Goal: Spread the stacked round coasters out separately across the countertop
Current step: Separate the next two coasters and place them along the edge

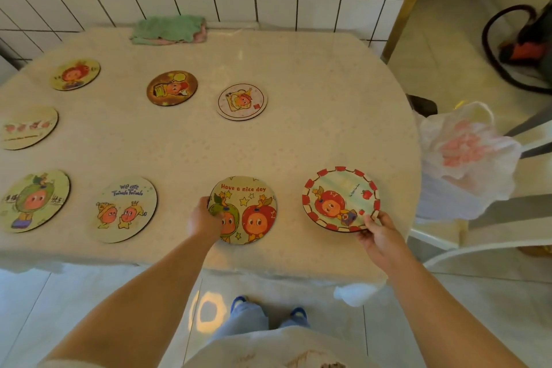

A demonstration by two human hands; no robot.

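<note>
Several round cartoon coasters lie apart on the pale countertop (313, 134). My left hand (204, 220) rests on the left edge of the "Have a nice day" coaster (249, 203), which lies flat near the front edge. My right hand (378, 234) pinches the lower right rim of the red-bordered apple coaster (337, 197), tilted slightly just above the counter. Others lie flat: "we are" coaster (125, 209), a green one (34, 200), a pale one (28, 127), a yellow one (74, 73), a brown one (172, 88) and a white one (242, 102).
A folded green cloth (168, 28) lies at the back by the tiled wall. A white plastic bag (466, 155) hangs off the counter's right side. The counter's right end curves away; bare surface spans the right back area.
</note>
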